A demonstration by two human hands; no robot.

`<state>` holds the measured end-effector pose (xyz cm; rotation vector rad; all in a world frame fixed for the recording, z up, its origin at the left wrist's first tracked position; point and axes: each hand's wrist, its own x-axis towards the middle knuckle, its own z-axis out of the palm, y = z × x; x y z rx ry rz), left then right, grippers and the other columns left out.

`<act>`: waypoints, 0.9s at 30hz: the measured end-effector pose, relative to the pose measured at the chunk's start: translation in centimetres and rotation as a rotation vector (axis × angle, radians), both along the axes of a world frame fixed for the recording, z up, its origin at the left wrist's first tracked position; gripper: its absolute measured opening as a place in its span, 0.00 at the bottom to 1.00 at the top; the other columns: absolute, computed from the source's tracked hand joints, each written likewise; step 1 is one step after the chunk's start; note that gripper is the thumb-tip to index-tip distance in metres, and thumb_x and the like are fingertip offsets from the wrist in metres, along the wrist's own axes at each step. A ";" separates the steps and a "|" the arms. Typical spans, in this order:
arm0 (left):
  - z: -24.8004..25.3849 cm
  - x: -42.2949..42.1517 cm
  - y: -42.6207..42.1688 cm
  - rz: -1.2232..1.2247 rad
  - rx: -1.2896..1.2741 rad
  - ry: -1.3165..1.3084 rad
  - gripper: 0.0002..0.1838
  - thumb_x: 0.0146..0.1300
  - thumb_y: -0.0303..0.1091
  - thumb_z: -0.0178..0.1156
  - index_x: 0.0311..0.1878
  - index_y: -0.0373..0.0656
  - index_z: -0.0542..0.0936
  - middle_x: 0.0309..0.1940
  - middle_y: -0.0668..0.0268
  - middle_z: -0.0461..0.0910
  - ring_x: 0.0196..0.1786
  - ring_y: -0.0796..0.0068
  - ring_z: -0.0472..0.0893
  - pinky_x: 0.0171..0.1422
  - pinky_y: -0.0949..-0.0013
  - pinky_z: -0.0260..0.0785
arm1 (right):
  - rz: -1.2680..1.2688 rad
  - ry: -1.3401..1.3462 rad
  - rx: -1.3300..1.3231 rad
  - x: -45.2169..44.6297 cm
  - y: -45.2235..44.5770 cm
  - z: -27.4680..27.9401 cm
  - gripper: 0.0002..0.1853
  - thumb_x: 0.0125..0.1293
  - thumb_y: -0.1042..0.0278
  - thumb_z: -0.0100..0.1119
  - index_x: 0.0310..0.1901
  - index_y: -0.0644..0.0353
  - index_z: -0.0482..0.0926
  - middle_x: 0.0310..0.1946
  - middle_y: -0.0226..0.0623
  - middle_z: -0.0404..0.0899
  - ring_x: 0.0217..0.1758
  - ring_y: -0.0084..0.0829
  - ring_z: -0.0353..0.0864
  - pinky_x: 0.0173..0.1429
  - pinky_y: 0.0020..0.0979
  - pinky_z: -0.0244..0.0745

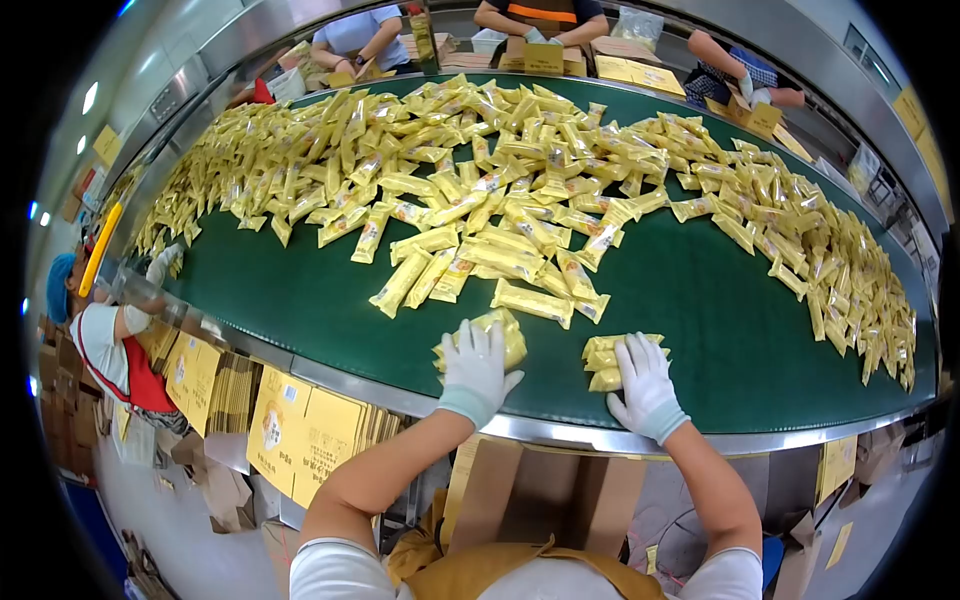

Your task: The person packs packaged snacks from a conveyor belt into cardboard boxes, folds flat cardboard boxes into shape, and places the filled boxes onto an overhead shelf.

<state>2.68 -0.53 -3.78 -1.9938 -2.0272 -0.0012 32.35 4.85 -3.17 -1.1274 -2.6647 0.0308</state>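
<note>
Green conveyor belt (330, 300) fills mid-frame. Near its lower edge, the gloved left hand (475, 372) covers a cluster of yellow snack packets (512, 338); the gloved right hand (646, 385) lies over a small stack (603, 362), its long axes running across the frame. Whether either grip is clenched, I cannot tell. Just above, nearer the left, one loose packet (532, 302) slants down rightward; heaped packets (405, 185) spread beyond.

White gloves (475, 370), green cuffs (664, 423), white sleeves (340, 572), seemingly mustard apron (500, 578)
</note>
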 end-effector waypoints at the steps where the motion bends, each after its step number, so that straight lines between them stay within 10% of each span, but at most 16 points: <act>1: -0.6 0.0 0.1 0.014 -0.066 -0.028 0.50 0.58 0.62 0.68 0.74 0.37 0.63 0.57 0.52 0.75 0.65 0.57 0.73 0.64 0.53 0.66 | -0.001 -0.023 -0.066 0.3 0.4 0.4 0.46 0.51 0.59 0.73 0.71 0.64 0.64 0.71 0.54 0.64 0.71 0.54 0.66 0.74 0.50 0.61; 7: 2.1 -1.0 1.1 0.203 -0.279 -0.287 0.61 0.49 0.70 0.70 0.76 0.35 0.60 0.61 0.54 0.74 0.65 0.57 0.72 0.65 0.53 0.63 | -0.034 -0.553 -0.404 -3.4 5.5 6.1 0.47 0.39 0.35 0.76 0.58 0.62 0.80 0.54 0.47 0.79 0.57 0.47 0.74 0.64 0.42 0.67; 13: 3.0 -2.7 -0.4 0.248 -0.452 -0.440 0.64 0.46 0.68 0.74 0.76 0.35 0.58 0.60 0.51 0.73 0.63 0.53 0.75 0.65 0.55 0.68 | 0.234 -0.033 -0.479 -11.7 8.4 6.1 0.48 0.38 0.32 0.78 0.52 0.69 0.81 0.48 0.53 0.80 0.54 0.51 0.77 0.63 0.41 0.71; 19: 3.4 -11.0 -0.6 0.243 -0.162 -1.983 0.31 0.63 0.41 0.72 0.65 0.36 0.73 0.50 0.63 0.82 0.44 0.76 0.82 0.47 0.68 0.78 | 0.213 -0.085 -0.595 -17.7 10.2 2.8 0.49 0.41 0.32 0.76 0.54 0.72 0.79 0.57 0.56 0.76 0.60 0.52 0.75 0.68 0.40 0.71; 24: 5.2 -12.4 7.6 0.113 -0.302 -1.719 0.37 0.56 0.55 0.73 0.59 0.35 0.77 0.39 0.64 0.83 0.32 0.79 0.79 0.32 0.71 0.73 | 0.246 -0.296 -0.507 -16.8 7.8 4.2 0.49 0.42 0.29 0.72 0.56 0.67 0.79 0.62 0.51 0.74 0.64 0.53 0.71 0.71 0.42 0.68; 27: 4.1 -12.2 13.5 0.360 -0.521 -1.351 0.48 0.49 0.56 0.78 0.66 0.32 0.73 0.52 0.53 0.82 0.47 0.67 0.83 0.53 0.67 0.77 | 0.299 -0.247 -0.508 -13.2 6.5 3.3 0.51 0.41 0.31 0.73 0.59 0.67 0.77 0.67 0.55 0.70 0.66 0.55 0.70 0.72 0.42 0.67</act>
